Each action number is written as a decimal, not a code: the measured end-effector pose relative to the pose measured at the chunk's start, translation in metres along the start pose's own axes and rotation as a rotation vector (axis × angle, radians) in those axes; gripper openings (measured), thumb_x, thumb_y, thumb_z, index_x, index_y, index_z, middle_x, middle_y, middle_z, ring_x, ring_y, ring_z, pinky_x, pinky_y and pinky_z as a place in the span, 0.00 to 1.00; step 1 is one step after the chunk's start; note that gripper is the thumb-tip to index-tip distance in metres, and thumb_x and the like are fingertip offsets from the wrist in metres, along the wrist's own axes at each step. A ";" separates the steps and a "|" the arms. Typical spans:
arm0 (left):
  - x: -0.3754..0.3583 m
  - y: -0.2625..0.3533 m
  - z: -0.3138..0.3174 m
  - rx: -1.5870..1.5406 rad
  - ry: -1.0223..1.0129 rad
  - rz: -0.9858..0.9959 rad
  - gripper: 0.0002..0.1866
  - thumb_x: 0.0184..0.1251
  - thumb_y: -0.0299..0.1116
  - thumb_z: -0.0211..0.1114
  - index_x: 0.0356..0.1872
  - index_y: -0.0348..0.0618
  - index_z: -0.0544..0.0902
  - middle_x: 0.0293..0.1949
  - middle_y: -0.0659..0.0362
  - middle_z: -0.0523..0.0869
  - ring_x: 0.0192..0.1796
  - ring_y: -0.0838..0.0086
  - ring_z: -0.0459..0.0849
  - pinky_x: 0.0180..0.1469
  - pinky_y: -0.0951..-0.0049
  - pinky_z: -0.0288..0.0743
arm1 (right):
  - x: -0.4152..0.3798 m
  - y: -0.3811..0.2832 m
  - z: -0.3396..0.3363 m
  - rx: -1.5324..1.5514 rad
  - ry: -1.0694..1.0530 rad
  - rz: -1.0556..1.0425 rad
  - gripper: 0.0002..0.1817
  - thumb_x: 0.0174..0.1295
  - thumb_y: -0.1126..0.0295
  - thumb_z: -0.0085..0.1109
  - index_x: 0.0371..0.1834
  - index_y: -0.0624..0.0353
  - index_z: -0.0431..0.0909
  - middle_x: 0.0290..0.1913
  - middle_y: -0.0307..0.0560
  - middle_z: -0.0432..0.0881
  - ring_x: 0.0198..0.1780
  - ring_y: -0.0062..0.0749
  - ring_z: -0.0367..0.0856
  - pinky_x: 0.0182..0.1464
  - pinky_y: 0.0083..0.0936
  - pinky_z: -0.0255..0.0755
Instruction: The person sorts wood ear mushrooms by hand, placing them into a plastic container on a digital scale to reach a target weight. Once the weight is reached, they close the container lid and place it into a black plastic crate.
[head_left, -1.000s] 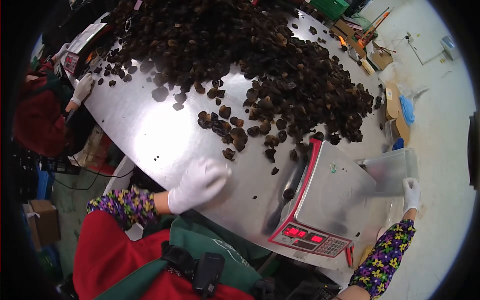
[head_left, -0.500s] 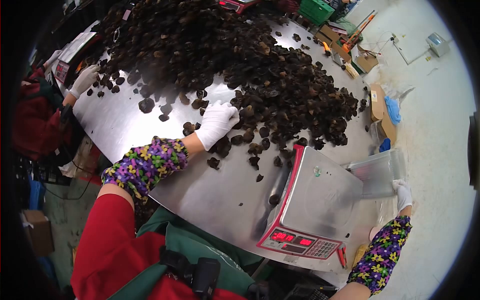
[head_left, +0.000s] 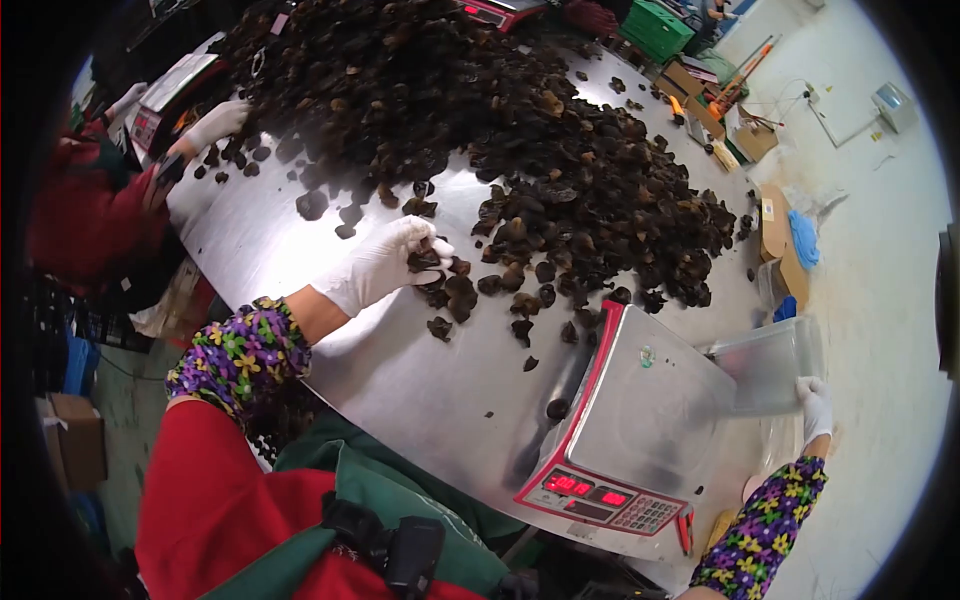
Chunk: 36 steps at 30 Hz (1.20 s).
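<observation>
My left hand [head_left: 378, 266], in a white glove, is curled with its fingers closed on a dark wood ear mushroom [head_left: 424, 260] above the metal table. More loose mushrooms [head_left: 460, 297] lie just below and beside its fingertips. At the far right, my gloved right hand [head_left: 815, 405] grips the edge of a clear plastic container [head_left: 765, 365], which is tilted beside the scale. Between my hands, nearer the right one, stands a red-framed digital scale [head_left: 650, 395] with a bare metal pan and lit red digits.
A large heap of dark mushrooms [head_left: 400, 90] covers the back of the metal table [head_left: 410, 375]. A co-worker's gloved hand [head_left: 222, 122] is at the heap's left side, near another scale [head_left: 175, 95]. Cardboard boxes [head_left: 778, 235] and a green crate [head_left: 655, 28] stand beyond the table.
My left hand has drawn back left from the heap's edge and now shows a mushroom in its fingers. The right hand still holds the container. The co-worker's hand has shifted toward the heap.
</observation>
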<state>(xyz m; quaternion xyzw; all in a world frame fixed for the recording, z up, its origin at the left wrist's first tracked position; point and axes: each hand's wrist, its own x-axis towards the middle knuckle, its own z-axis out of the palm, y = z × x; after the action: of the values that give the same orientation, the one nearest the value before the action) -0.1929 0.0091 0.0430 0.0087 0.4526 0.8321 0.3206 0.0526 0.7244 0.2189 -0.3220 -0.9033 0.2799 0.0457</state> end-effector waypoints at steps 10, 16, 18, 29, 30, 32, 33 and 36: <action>-0.103 -0.004 -0.033 0.625 0.300 -0.062 0.10 0.79 0.39 0.62 0.47 0.43 0.81 0.29 0.65 0.82 0.31 0.84 0.78 0.33 0.81 0.70 | 0.003 -0.019 0.021 -0.501 0.145 -0.070 0.11 0.67 0.68 0.62 0.45 0.66 0.82 0.37 0.47 0.86 0.39 0.32 0.80 0.47 0.29 0.74; -0.112 -0.022 -0.039 1.049 0.320 0.264 0.06 0.73 0.30 0.64 0.46 0.40 0.83 0.31 0.63 0.82 0.34 0.80 0.80 0.38 0.75 0.76 | 0.021 0.024 0.001 -0.253 0.191 -0.161 0.12 0.70 0.66 0.61 0.47 0.63 0.82 0.37 0.44 0.84 0.39 0.32 0.79 0.45 0.29 0.74; -0.096 -0.029 -0.024 1.304 0.241 0.421 0.06 0.70 0.28 0.66 0.45 0.41 0.84 0.34 0.56 0.83 0.35 0.70 0.82 0.42 0.69 0.78 | 0.022 0.028 -0.003 -0.139 0.234 -0.272 0.13 0.73 0.64 0.59 0.49 0.63 0.82 0.40 0.45 0.86 0.40 0.34 0.82 0.45 0.31 0.74; -0.037 -0.050 0.007 1.669 0.055 0.602 0.06 0.65 0.31 0.67 0.38 0.43 0.81 0.38 0.53 0.78 0.40 0.56 0.83 0.44 0.59 0.78 | -0.218 -0.128 0.108 -0.265 0.956 -0.456 0.13 0.78 0.68 0.52 0.53 0.66 0.82 0.47 0.53 0.87 0.48 0.45 0.85 0.56 0.39 0.77; -0.043 -0.050 0.005 1.579 0.057 0.549 0.05 0.65 0.31 0.66 0.38 0.43 0.81 0.38 0.52 0.79 0.40 0.55 0.82 0.43 0.58 0.78 | -0.239 -0.121 0.133 -0.327 0.902 -0.602 0.10 0.75 0.72 0.55 0.52 0.64 0.83 0.45 0.52 0.87 0.47 0.43 0.85 0.55 0.36 0.78; -0.061 -0.049 0.000 1.491 0.074 0.619 0.05 0.65 0.30 0.66 0.37 0.42 0.80 0.36 0.51 0.79 0.37 0.55 0.83 0.39 0.58 0.78 | -0.277 -0.145 0.184 -0.660 0.769 -0.799 0.08 0.74 0.71 0.58 0.50 0.58 0.83 0.44 0.46 0.86 0.45 0.42 0.84 0.59 0.39 0.77; -0.075 -0.044 -0.002 1.377 0.082 0.576 0.04 0.65 0.29 0.66 0.36 0.42 0.79 0.34 0.51 0.79 0.35 0.57 0.83 0.38 0.60 0.77 | -0.290 -0.145 0.206 -0.676 0.696 -0.797 0.08 0.74 0.69 0.58 0.51 0.56 0.83 0.45 0.43 0.86 0.46 0.41 0.84 0.62 0.43 0.74; -0.114 -0.038 -0.028 1.296 0.130 0.490 0.03 0.66 0.25 0.66 0.37 0.41 0.79 0.31 0.53 0.82 0.32 0.63 0.82 0.37 0.65 0.77 | -0.315 -0.135 0.262 -0.682 0.604 -0.722 0.12 0.74 0.65 0.58 0.57 0.53 0.80 0.50 0.40 0.84 0.52 0.40 0.82 0.70 0.52 0.66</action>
<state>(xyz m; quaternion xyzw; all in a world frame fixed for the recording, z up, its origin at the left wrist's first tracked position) -0.0908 -0.0586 0.0293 0.2503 0.8613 0.4413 0.0257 0.1569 0.3225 0.1019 -0.0555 -0.9418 -0.1646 0.2878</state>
